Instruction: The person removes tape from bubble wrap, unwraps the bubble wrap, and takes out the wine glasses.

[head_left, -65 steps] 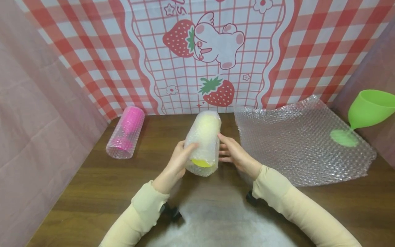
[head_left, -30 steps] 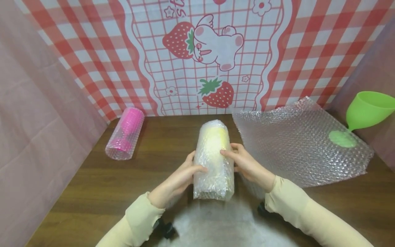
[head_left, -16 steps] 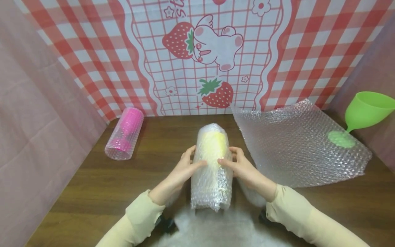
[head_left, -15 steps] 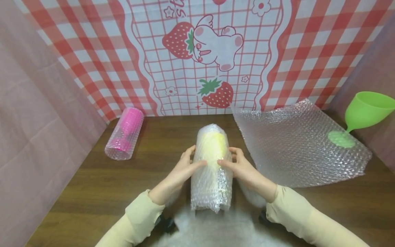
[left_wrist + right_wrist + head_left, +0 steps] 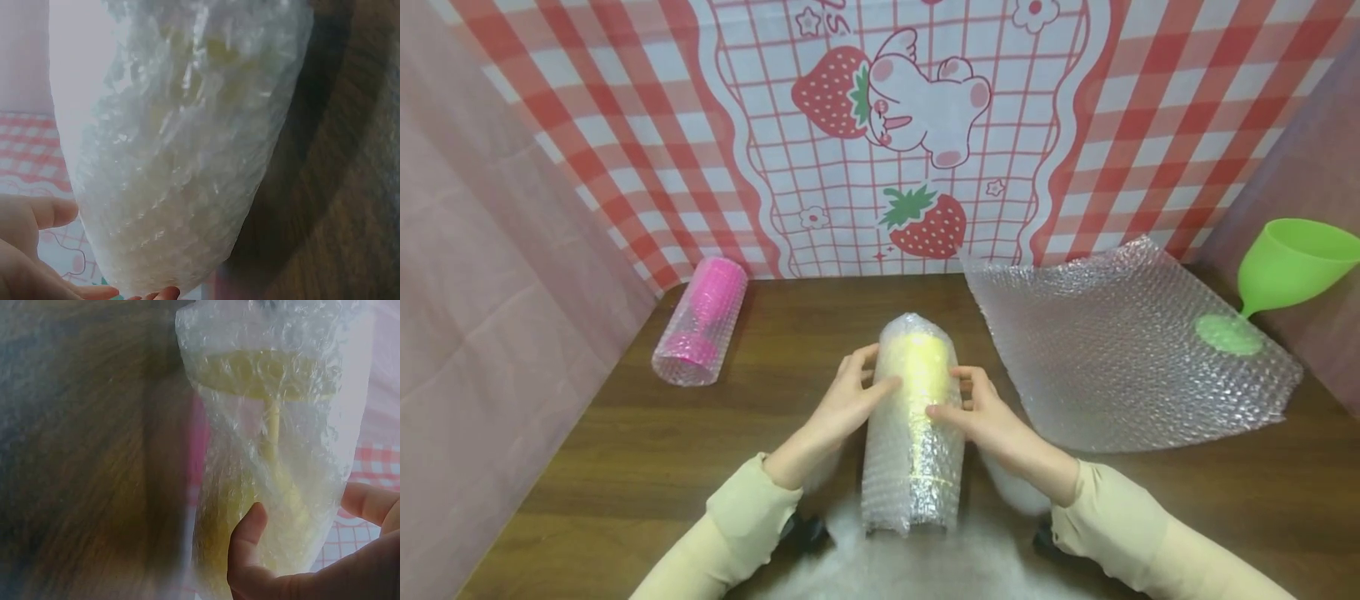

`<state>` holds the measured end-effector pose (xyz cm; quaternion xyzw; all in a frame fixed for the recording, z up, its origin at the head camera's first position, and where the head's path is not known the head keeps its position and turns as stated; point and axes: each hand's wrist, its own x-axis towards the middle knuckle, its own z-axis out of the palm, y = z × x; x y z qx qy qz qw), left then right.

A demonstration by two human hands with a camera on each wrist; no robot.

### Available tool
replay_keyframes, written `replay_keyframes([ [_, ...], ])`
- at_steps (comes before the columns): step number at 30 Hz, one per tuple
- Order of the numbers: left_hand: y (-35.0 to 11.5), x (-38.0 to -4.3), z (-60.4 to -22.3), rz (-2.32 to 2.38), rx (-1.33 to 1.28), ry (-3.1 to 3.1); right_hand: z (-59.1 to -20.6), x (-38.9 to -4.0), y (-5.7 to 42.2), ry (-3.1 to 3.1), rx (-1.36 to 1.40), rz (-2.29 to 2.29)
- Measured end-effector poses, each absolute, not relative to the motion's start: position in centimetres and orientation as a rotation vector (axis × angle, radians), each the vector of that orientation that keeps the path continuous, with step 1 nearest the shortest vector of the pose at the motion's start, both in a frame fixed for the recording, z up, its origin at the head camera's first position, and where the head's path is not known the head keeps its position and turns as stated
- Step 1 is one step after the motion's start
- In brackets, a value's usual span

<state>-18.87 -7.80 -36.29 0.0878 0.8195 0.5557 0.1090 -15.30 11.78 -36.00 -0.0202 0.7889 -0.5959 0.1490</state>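
A yellow goblet (image 5: pixel 267 378), rolled in bubble wrap (image 5: pixel 891 467), lies lengthwise before me in the middle of the head view. Its foot end points toward me; in the right wrist view the round foot and thin stem show through the plastic. My left hand (image 5: pixel 844 402) holds the roll's left side, thumb on top. On the opposite side my right hand (image 5: pixel 992 421) grips it, fingers curled round the edge and thumb on the upper face. Crinkled wrap (image 5: pixel 178 156) fills most of the left wrist view. Whether the roll touches the table cannot be told.
A pink goblet (image 5: pixel 703 312) wrapped in bubble wrap lies at the back left. To the right, a flat bubble wrap sheet (image 5: pixel 1112 367) covers the wooden table (image 5: pixel 647 467), with a green goblet (image 5: pixel 1292 267) standing at its far right. A checked cloth (image 5: pixel 647 142) hangs behind.
The wrapped goblet has come toward me and turned about its length, so more yellow shows on top. My right hand, earlier with fingers spread beside it, now grips it.
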Motion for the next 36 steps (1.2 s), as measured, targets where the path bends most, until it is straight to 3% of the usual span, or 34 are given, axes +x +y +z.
replay_keyframes([
  [21,-8.0,-22.4,-36.6,1.52,0.121,2.76,-36.4,-15.4,11.7,2.341,-0.055,-1.613],
  [36,-7.7,-23.3,-37.0,1.62,0.037,2.618,-36.8,-17.1,10.0,2.397,0.049,-1.599],
])
